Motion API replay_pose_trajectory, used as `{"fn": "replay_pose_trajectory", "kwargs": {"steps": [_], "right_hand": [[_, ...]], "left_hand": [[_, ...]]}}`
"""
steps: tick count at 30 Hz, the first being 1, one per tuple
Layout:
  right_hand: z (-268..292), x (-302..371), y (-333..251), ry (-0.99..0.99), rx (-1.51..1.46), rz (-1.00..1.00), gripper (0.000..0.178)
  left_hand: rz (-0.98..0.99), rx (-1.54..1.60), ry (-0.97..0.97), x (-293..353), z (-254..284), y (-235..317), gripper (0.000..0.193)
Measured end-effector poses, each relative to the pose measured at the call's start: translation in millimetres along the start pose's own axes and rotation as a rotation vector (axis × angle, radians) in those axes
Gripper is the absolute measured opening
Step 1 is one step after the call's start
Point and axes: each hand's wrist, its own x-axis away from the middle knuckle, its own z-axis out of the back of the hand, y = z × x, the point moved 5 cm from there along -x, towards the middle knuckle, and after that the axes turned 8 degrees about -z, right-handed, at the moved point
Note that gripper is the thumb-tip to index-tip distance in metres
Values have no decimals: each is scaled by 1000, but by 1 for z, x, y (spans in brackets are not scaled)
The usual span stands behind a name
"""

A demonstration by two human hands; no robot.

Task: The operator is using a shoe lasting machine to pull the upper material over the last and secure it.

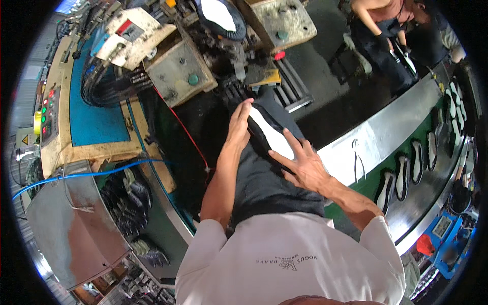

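Note:
A black shoe upper (269,131) with a white insole facing up lies slanted over my lap, stretched on what looks like a last. My left hand (239,127) grips its far left side, fingers pressed together along the edge. At the nearer end, my right hand (306,166) holds the shoe with fingers spread around its edge and over the white insole. The fingers' undersides are hidden.
Ahead stands a machine with a shoe (219,18) in it and two control boxes (181,72). Pincers (358,157) lie on the metal ledge at right. Beyond it, shoes (402,175) line a conveyor. Another person (384,30) sits at far right. A blue hose (91,174) crosses the left.

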Motion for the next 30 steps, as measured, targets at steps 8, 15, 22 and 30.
{"fn": "replay_pose_trajectory", "kwargs": {"steps": [8,15,22,30], "right_hand": [[117,-53,26,377,-50,-131,74],[184,-186,12,460,98,-4,81],[176,-333,-20,527,117,61,77],[118,-368,-29,507,223,-17,75]], "left_hand": [[-378,-71,111,-168,-37,209,63],[-64,95,-207,-233,-78,249,62],[-195,201,-274,-43,15,258,67],[-46,585,-192,74,101,144,98]]}}
